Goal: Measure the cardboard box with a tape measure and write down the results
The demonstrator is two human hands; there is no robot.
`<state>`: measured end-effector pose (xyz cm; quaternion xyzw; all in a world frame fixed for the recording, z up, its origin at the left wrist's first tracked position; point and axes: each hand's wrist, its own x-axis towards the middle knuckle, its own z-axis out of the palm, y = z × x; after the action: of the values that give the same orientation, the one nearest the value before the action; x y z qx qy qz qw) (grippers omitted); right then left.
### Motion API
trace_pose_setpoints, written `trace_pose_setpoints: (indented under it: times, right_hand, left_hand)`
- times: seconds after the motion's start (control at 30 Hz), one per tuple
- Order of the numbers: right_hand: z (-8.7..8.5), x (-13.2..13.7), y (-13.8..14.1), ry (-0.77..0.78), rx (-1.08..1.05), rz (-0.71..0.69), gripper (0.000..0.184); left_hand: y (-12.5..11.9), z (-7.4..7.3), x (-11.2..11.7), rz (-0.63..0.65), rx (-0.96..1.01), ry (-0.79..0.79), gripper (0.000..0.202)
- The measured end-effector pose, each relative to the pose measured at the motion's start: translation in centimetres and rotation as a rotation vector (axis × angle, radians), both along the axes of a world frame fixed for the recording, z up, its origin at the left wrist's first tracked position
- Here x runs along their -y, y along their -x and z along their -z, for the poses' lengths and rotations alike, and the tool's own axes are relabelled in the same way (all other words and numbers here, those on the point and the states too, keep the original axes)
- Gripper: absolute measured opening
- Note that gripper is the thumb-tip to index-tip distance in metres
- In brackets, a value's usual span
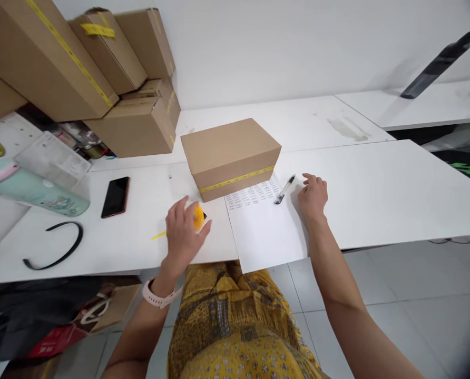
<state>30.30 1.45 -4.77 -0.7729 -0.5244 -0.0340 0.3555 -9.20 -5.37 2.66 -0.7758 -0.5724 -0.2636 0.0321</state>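
Note:
My left hand point(184, 229) is over a yellow tape measure point(198, 217), its fingers curved and apart and the thumb spread to the right. A short length of yellow blade point(158, 235) shows to the left of that hand. Just behind the tape measure sits a closed cardboard box point(235, 150) with a yellow strip along its front. A sheet of paper point(268, 237) with rows of writing lies partly under the box. On the sheet rests a clear pen with black ends point(285, 189). My right hand point(314, 196) lies beside the pen, fingers loosely bent and holding nothing.
Several cardboard boxes point(136, 126) are stacked at the back left. A phone point(115, 197), a mint bottle point(41, 192) and a curved black band point(75, 242) lie on the left of the white table point(377, 195). A dark bottle-like object point(432, 71) stands far right.

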Motion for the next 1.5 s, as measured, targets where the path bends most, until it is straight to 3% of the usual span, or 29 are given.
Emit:
trace_pose_setpoints:
  times: [0.1,0.17,0.27,0.37,0.47,0.57,0.63,0.7,0.83,0.93,1.03,1.13,1.2,1.33,1.5]
  right_hand:
    - [-0.2,-0.3,0.8,-0.096,-0.034,-0.114,0.05]
    - [-0.4,-0.5,1.5,-0.112,-0.055,-0.206,0.048]
    - [-1.1,-0.4,2.4,-0.104,-0.085,-0.299,0.044]
    - [-2.8,0.2,3.7,-0.169,-0.142,-0.302,0.039]
    - [-5.6,1.9,6.2,-0.214,-0.379,-0.391,0.029]
    - [-8.8,4.6,9.8,0.046,-0.839,-0.755,0.039]
    - [-10.5,6.4,12.0,0.263,-1.04,-0.995,0.052]
    - [-11.6,7.8,13.6,0.372,-1.117,-1.085,0.059]
    - [-12.4,8.1,14.2,0.405,-1.167,-1.012,0.062]
    - [-12.8,5.9,12.9,0.31,-1.139,-0.923,0.06]
    - [-14.2,1.4,10.2,0.079,-1.076,-0.786,0.057]
    - [-16.3,-4.1,6.7,-0.155,-1.047,-0.609,0.047]
    - [-17.2,-7.4,4.9,-0.19,-1.028,-0.45,0.037]
    - [-16.8,-11.5,4.0,-0.06,-0.933,-0.245,0.029]
    - [-14.7,-13.4,5.0,0.046,-0.855,-0.239,0.028]
  left_hand:
    - [2.6,1.6,-0.7,-0.063,0.08,0.201,0.067]
    - [3.1,2.7,-1.2,-0.081,0.168,0.299,0.068]
    - [2.6,3.1,-1.5,-0.123,0.482,0.333,0.067]
    - [1.6,1.7,-0.7,-0.051,0.736,0.401,0.066]
    - [0.4,-0.9,1.0,0.146,0.882,0.519,0.067]
    - [-1.1,-3.4,2.3,0.353,0.991,0.631,0.071]
    - [-2.1,-4.6,2.8,0.406,0.971,0.634,0.07]
    - [-2.7,-5.4,3.0,0.415,0.934,0.621,0.067]
    - [-2.6,-6.4,3.3,0.392,0.879,0.66,0.063]
    - [-1.4,-7.9,2.6,0.363,0.861,0.643,0.063]
    - [0.5,-10.2,0.2,0.337,0.875,0.549,0.055]
    - [2.8,-12.5,-3.8,0.28,0.978,0.471,0.048]
    - [4.3,-13.4,-6.8,0.213,1.074,0.443,0.048]
    - [6.5,-13.3,-11.3,0.127,1.114,0.459,0.049]
    - [7.6,-11.9,-13.1,0.108,1.087,0.529,0.054]
